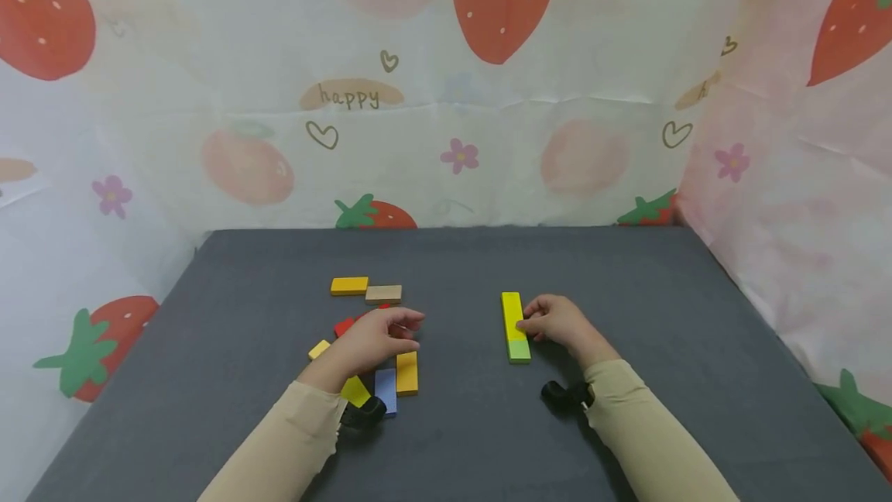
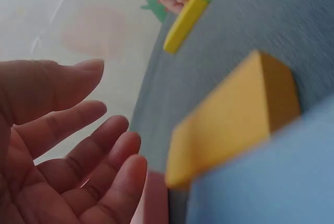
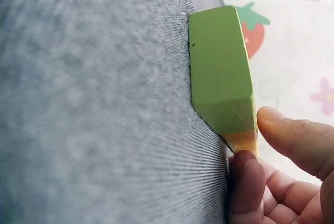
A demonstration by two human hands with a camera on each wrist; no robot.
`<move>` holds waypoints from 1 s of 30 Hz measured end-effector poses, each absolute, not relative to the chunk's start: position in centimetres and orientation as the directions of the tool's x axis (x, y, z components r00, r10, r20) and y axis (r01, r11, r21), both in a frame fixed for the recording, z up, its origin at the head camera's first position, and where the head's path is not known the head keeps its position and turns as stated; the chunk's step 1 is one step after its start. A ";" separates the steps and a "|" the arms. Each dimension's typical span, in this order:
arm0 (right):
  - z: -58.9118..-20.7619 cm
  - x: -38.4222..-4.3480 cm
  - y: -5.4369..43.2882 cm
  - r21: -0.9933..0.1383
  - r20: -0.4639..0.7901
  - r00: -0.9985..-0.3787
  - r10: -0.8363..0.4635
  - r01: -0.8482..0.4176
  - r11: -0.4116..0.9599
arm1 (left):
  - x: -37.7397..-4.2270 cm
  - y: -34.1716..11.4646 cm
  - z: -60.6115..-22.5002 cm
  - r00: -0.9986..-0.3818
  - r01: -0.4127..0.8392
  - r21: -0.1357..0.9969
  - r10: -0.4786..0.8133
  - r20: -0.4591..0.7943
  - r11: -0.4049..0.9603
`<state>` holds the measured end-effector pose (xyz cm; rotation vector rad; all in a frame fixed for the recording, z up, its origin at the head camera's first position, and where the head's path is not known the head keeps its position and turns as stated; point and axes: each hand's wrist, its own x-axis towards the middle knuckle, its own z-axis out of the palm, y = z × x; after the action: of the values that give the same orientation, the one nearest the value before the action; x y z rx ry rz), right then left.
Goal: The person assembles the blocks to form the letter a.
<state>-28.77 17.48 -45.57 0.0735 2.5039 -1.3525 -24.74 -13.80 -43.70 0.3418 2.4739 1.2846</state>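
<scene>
In the head view my left hand (image 1: 376, 339) hovers over a cluster of blocks, fingers loosely bent and nothing in them. Below it lie a blue block (image 1: 385, 393), an orange-yellow block (image 1: 407, 374) and a yellow block (image 1: 355, 391); red blocks (image 1: 344, 327) are partly hidden behind the hand. My right hand (image 1: 560, 324) is at the right side of a yellow block (image 1: 512, 312), fingertips against it. A green block (image 1: 519, 352) adjoins its near end, in line. The right wrist view shows the green block's end face close up, thumb (image 3: 292, 135) beside its upper edge.
Behind the left cluster, a yellow-orange block (image 1: 349, 286) and a tan wooden block (image 1: 383, 294) lie corner to corner. The dark grey tabletop (image 1: 453, 440) meets strawberry-printed sheets (image 1: 432, 169) at the back and sides. Black wrist cameras (image 1: 364, 414) sit under both wrists.
</scene>
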 end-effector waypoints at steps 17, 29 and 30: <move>-45.6 -29.0 17.4 -0.800 -0.308 -0.948 -0.084 0.210 0.562 | -23.9 -15.7 -45.0 -0.860 0.204 0.712 0.470 -0.197 0.672; -45.7 -29.1 17.5 -0.799 -0.313 -0.946 -0.090 0.211 0.562 | -23.8 -15.4 -45.1 -0.823 0.373 0.563 0.543 -0.165 0.737; -45.7 -29.1 17.5 -0.799 -0.314 -0.945 -0.090 0.212 0.562 | -23.8 -15.4 -45.1 -0.823 0.378 0.560 0.544 -0.161 0.737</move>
<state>-29.08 17.53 -45.72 0.1005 2.4799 -1.3319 -23.76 -15.41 -45.12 0.7177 2.6246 0.7469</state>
